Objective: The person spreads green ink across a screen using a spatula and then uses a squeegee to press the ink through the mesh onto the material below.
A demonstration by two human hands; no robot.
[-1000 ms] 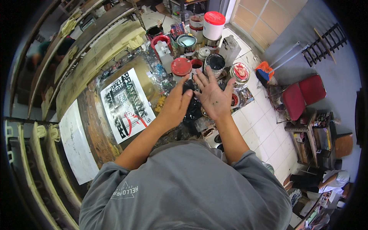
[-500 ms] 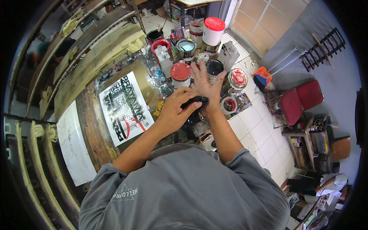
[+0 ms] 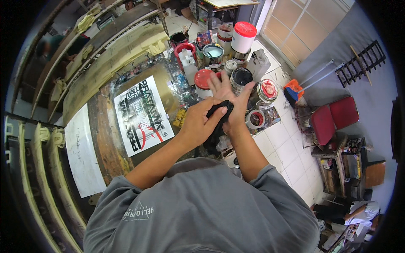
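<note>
My left hand (image 3: 199, 120) is closed around a bunched black cloth (image 3: 223, 110) and presses it against the heel of my right hand (image 3: 233, 95). The right hand lies open, palm up, with its fingers spread. Its fingertips reach toward a red-lidded tub (image 3: 203, 78) and an open can of black paint (image 3: 241, 76). Left of my hands, a white printed sheet (image 3: 143, 116) with black and red lettering lies on the paint-stained table (image 3: 110, 143).
Several paint containers crowd the far right of the table, among them a can of pale blue paint (image 3: 213, 51) and a tall white tub (image 3: 243, 38). Shelving (image 3: 31, 177) stands at left. A red chair (image 3: 333, 116) and another person (image 3: 358, 213) are at right.
The black cloth shows more fully above my left fingers and has shifted slightly on the right palm. The surroundings sit a little lower and further right in view.
</note>
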